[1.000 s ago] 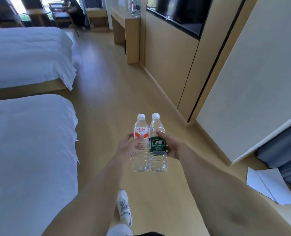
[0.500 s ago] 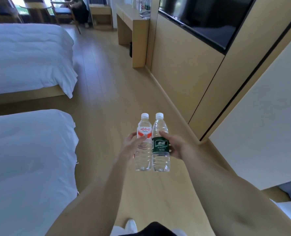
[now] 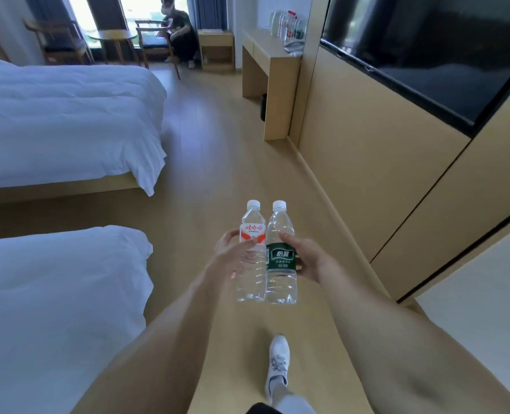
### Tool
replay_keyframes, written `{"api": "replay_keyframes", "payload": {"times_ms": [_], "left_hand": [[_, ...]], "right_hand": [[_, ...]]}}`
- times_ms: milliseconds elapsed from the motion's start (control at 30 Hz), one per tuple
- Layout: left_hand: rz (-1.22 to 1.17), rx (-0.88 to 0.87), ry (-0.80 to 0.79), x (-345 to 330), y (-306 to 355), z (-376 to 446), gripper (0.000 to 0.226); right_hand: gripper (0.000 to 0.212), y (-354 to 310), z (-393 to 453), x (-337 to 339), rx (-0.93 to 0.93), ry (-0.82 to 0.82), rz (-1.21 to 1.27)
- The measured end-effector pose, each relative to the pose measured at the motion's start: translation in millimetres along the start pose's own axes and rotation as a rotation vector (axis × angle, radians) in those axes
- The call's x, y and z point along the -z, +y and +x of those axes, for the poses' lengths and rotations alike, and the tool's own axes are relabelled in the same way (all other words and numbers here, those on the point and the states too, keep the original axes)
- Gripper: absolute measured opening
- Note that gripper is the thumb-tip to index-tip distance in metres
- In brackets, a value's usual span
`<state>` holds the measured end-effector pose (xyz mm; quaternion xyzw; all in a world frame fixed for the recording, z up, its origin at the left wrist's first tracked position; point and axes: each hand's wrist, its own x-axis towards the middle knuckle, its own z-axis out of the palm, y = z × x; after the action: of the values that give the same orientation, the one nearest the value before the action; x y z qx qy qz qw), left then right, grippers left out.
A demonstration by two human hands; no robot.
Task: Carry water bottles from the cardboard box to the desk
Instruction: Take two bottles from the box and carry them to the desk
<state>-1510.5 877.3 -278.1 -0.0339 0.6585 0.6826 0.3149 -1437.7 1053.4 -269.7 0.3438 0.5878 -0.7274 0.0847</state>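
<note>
Water bottles [image 3: 265, 255] held upright, touching, one per grip [image 3: 230, 258], floor [image 3: 218, 162] open between beds [image 3: 68, 124] and wall panel [image 3: 367, 174]

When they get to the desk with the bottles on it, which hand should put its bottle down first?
Probably the right hand. It grips the green-label bottle, and the desk stands ahead along the right-side wall. The left hand with the red-label bottle is on the bed side, so it would reach across.

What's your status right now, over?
Left hand holds red-label bottle; right hand holds green-label bottle. Desk ahead. Floor path open.
</note>
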Motion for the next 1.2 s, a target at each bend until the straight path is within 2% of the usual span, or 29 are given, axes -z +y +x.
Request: {"api": "replay_keyframes", "payload": {"times_ms": [267, 433, 700, 933, 1133, 1200], "left_hand": [[-0.029, 0.052, 0.056, -6.6, 63.4, 128.4, 0.042], [-0.088, 0.031, 0.079, -8.0, 106.6, 192.7, 0.053], [-0.078, 0.010, 0.113, 0.9, 160.2, 283.0, 0.054], [-0.077, 0.006, 0.064, 26.8, 206.7, 393.5, 0.051], [-0.072, 0.001, -0.036, 65.5, 271.1, 489.8, 0.066], [-0.065, -0.001, -0.073, 77.7, 294.3, 520.8, 0.065]], "right_hand": [[0.059, -98.2, 132.7, 2.7, -0.016, -0.126, -0.057], [0.064, -161.3, 199.9, 1.0, -0.008, -0.184, -0.112], [0.055, -225.2, 292.6, -13.4, -0.032, -0.226, -0.111], [0.050, -281.8, 384.9, -37.6, -0.033, -0.183, -0.103], [0.052, -344.2, 462.7, -79.8, -0.036, -0.096, -0.052], [0.055, -366.2, 484.1, -92.3, -0.026, -0.076, -0.040]]}}
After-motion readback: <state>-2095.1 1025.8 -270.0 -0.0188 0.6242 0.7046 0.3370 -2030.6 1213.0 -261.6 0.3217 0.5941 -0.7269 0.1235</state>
